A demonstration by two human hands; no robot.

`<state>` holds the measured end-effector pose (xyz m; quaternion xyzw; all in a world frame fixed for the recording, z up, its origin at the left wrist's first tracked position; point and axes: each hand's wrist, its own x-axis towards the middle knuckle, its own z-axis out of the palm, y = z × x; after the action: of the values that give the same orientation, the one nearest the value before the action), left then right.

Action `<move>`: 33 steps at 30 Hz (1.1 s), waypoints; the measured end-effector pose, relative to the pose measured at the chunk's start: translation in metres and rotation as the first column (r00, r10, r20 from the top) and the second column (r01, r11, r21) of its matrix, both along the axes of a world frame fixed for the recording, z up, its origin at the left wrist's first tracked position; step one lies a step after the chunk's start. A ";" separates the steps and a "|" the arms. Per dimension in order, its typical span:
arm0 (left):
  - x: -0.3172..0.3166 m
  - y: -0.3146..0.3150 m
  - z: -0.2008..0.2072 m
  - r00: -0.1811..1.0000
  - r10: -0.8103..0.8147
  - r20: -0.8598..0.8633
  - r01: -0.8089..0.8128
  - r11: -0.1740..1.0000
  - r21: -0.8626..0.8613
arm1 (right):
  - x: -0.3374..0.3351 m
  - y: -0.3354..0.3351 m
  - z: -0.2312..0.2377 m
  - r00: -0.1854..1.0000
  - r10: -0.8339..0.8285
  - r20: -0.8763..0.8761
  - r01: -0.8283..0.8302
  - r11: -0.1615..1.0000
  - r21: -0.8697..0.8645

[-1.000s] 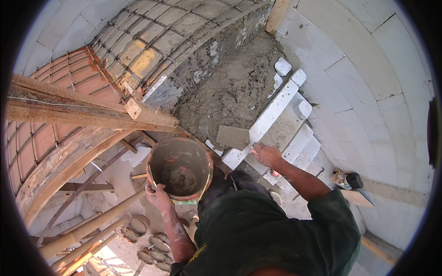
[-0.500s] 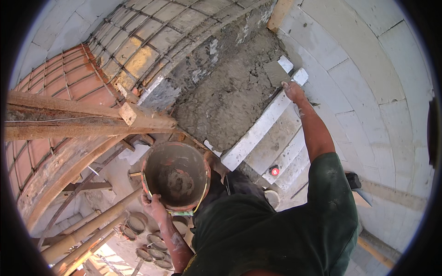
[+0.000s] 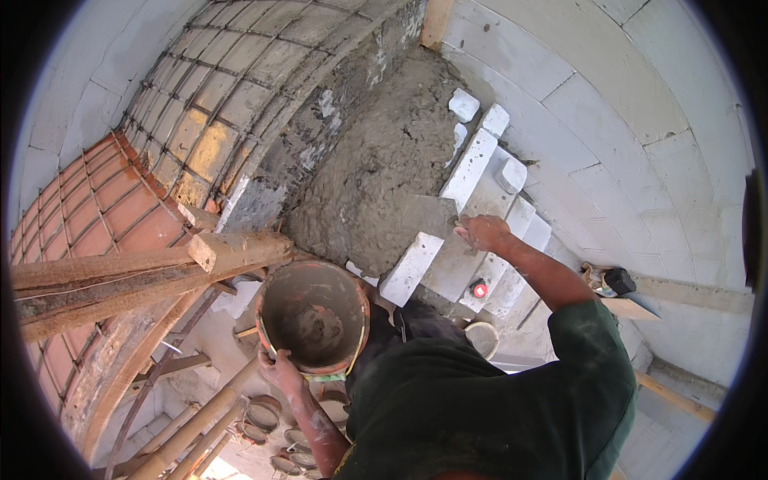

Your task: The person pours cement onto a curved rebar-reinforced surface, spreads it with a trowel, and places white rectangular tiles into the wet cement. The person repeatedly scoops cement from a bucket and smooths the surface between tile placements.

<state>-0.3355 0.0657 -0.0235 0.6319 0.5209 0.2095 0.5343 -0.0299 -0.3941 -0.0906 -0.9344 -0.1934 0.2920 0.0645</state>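
My right hand (image 3: pixel 483 234) is closed on a trowel, its handle mostly hidden in my fist. The grey trowel blade (image 3: pixel 432 214) lies flat over a white block edge (image 3: pixel 472 170) and the wet mortar (image 3: pixel 376 172). At my left, a round bucket (image 3: pixel 314 280) has a mortar-smeared inside and a little mortar at its bottom. My left hand (image 3: pixel 282 373) is closed on the bucket's near rim, thumb on the edge and the other fingers mostly hidden outside it.
White blocks form steps (image 3: pixel 500 264), with a small red object (image 3: pixel 480 290) on one. Timber beams (image 3: pixel 232 250) cross at left, before a rebar grid (image 3: pixel 200 104). A pale block wall (image 3: pixel 608 112) rises at right. Several buckets (image 3: pixel 262 414) stand below.
My right hand and the trowel have come nearer along the block edge, from its far end to its middle. My left hand keeps hold of the bucket. The view has shifted slightly.
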 end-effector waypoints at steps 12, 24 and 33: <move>-0.011 -0.007 0.017 0.996 -0.058 0.060 0.059 0.998 -0.002 | 0.145 -0.041 -0.004 0.712 -0.668 -0.216 0.701 0.664 0.259; -0.017 -0.010 -0.012 0.999 -0.028 -0.045 0.029 1.000 0.012 | -0.036 0.127 -0.027 0.890 -0.265 -0.372 0.414 0.812 0.412; -0.004 -0.033 0.000 0.996 -0.059 0.060 0.057 0.998 0.033 | 0.015 0.073 -0.015 0.992 0.126 -0.021 -0.126 0.992 0.011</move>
<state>-0.3391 0.0330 -0.0236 0.6485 0.4826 0.2212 0.5456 -0.0152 -0.3214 -0.1057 -0.9168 -0.2529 0.3046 0.0527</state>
